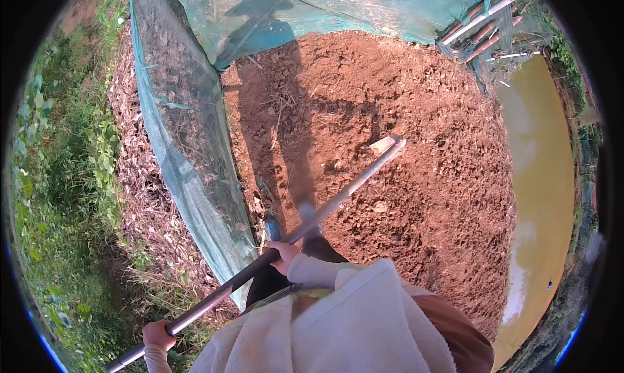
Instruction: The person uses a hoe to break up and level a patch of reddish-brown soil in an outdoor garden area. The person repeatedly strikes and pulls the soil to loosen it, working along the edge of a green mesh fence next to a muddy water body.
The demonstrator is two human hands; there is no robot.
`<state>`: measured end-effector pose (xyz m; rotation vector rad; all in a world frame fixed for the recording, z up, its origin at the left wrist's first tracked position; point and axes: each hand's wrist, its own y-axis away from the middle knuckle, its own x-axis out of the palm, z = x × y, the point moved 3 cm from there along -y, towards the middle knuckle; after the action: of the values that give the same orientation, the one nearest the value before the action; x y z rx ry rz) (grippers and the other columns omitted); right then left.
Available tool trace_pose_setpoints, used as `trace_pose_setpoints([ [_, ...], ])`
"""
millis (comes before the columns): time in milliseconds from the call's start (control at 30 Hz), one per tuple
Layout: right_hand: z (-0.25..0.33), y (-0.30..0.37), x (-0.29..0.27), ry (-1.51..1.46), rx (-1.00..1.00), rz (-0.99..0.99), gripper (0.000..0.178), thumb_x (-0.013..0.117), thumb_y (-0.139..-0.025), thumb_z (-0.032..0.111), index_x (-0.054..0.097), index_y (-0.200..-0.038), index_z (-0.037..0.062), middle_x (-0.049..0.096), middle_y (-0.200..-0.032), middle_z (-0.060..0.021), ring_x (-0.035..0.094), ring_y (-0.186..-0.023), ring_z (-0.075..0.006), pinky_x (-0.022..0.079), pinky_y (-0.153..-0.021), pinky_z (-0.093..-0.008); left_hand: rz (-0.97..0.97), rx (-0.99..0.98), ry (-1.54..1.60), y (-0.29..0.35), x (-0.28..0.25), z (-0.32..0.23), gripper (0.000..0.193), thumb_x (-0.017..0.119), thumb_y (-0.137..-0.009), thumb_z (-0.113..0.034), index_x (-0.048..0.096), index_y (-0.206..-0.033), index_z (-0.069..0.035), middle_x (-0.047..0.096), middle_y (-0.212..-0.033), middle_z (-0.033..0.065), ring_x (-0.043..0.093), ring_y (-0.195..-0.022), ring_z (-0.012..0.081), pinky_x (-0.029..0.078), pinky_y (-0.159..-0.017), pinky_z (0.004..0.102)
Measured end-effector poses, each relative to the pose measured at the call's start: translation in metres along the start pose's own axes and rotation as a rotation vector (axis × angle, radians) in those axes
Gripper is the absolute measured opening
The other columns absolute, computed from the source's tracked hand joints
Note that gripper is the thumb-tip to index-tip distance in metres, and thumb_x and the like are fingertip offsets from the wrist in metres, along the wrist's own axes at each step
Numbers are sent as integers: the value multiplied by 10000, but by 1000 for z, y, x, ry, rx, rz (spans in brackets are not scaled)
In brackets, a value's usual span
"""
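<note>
A long-handled hoe (331,205) slants across my body from the lower left to the upper right. Its pale blade (383,144) is at the far end, over loose reddish soil (429,197); whether it touches the ground I cannot tell. My left hand (158,336) is closed round the handle near its butt end, out at the lower left. Farther up the same handle, in front of my waist, my right hand (284,257) grips it, with the fingers wrapped round. Below the handle my feet are partly hidden, and one blue shoe (273,229) shows.
A blue-green mesh net (188,178) stands along the left side, and more netting (338,12) crosses the far end. Poles (484,22) lie at the far right. Murky yellowish water (539,191) borders the soil on the right. Green weeds (65,197) grow beyond the left net.
</note>
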<state>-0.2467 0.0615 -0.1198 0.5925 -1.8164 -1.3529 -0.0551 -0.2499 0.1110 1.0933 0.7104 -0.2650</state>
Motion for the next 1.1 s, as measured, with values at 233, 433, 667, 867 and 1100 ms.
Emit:
trace_pose_setpoints([
  [233,88,22,-16,-174,-318,32,166,521,-714,19,422,-844,-8,467,-758,-133,488,-662,-271,460,-644,-400,-111,195,120,-58,27,-84,111,630,-616,-262,606,-682,-176,592,-608,56,594,-595,261,478,-567,353],
  [433,254,80,-33,-138,-803,10,109,542,-757,95,437,-755,67,418,-612,-31,428,-555,-163,408,-558,-321,-75,503,237,-106,-4,-257,150,548,-696,-242,570,-787,-124,594,-633,131,594,-627,320,456,-578,435],
  [667,359,11,-90,-21,-803,-277,171,554,-773,86,401,-697,105,400,-538,-16,428,-455,-151,409,-453,-311,162,668,284,-76,-74,-336,269,572,-674,-254,538,-860,-61,604,-758,171,586,-742,346,459,-666,437],
  [867,168,-22,-53,-147,-488,-181,130,566,-756,93,437,-746,87,422,-567,-51,445,-493,-196,415,-473,-370,123,308,84,-50,-33,-185,146,593,-638,-224,609,-740,-120,608,-668,138,607,-670,301,471,-620,404],
  [1100,88,-8,-47,-182,-191,-112,115,544,-728,20,466,-813,23,493,-703,-117,514,-639,-253,466,-595,-388,-23,123,1,-30,-6,-125,121,615,-611,-232,603,-712,-166,592,-597,76,599,-595,262,468,-578,363],
])
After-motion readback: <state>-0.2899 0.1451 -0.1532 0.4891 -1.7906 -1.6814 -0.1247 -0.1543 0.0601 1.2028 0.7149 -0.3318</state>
